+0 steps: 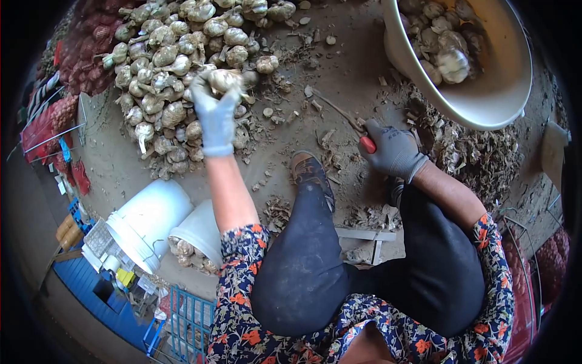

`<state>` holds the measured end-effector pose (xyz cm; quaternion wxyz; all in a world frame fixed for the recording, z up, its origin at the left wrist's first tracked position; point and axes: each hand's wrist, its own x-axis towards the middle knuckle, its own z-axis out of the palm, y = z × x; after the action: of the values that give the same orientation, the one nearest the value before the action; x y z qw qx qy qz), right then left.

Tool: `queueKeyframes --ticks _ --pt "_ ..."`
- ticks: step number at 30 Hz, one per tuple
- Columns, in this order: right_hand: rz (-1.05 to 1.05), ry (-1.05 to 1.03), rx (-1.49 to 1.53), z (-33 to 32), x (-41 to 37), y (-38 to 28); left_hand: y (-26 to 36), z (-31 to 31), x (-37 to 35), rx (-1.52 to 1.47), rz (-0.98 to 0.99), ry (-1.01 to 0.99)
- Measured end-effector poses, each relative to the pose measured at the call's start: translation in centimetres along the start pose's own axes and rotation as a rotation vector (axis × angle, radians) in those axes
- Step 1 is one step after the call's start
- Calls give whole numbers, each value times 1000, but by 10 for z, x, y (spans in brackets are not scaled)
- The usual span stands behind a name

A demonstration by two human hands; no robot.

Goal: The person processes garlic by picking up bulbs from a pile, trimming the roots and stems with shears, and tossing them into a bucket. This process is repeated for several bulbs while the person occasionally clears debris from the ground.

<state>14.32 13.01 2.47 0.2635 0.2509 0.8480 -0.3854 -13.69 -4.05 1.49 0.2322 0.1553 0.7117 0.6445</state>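
Note:
My left hand [216,112], in a grey glove, is at the right side of a large garlic pile [163,79], its fingers closed round a garlic bulb [224,80], slightly blurred. My right hand [388,148], also gloved, grips a tool with red handles [367,144]; part of the tool lies under the fingers. Its thin metal part points up and left over the dirt floor. At the upper right, a cream tub [448,112] holds several garlic bulbs [451,57].
Dry skins and stem scraps [461,151] are heaped below the tub. Two white buckets [151,221] lie tipped at lower left, the smaller one [200,230] with bulbs inside. Red mesh sacks [91,45] stand at upper left. My shoe [310,176] rests on the floor between my hands.

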Motion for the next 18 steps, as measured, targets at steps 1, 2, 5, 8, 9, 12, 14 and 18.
queueKeyframes --ticks 1,2,5,8,9,12,14,18 --pt "-2 10 6 -3 0 -5 5 9 -12 -154 -18 -121" --pt "-3 26 6 -5 2 -7 10 17 -19 -309 -28 -244" --pt "-182 239 -30 -11 -1 -20 17 34 -40 -504 -58 -289" --pt "-215 286 -81 -17 -2 -30 29 49 -47 -476 -67 -306" --pt "-184 252 -128 -19 -1 -32 32 51 -48 -440 -90 -308" --pt "-165 299 -198 -17 -4 -31 45 51 -47 -187 -127 -316" --pt "-165 315 -219 -19 -4 -30 51 48 -52 -187 -199 -356" --pt "-205 304 -197 -22 -8 -25 45 39 -52 -125 -181 -344"
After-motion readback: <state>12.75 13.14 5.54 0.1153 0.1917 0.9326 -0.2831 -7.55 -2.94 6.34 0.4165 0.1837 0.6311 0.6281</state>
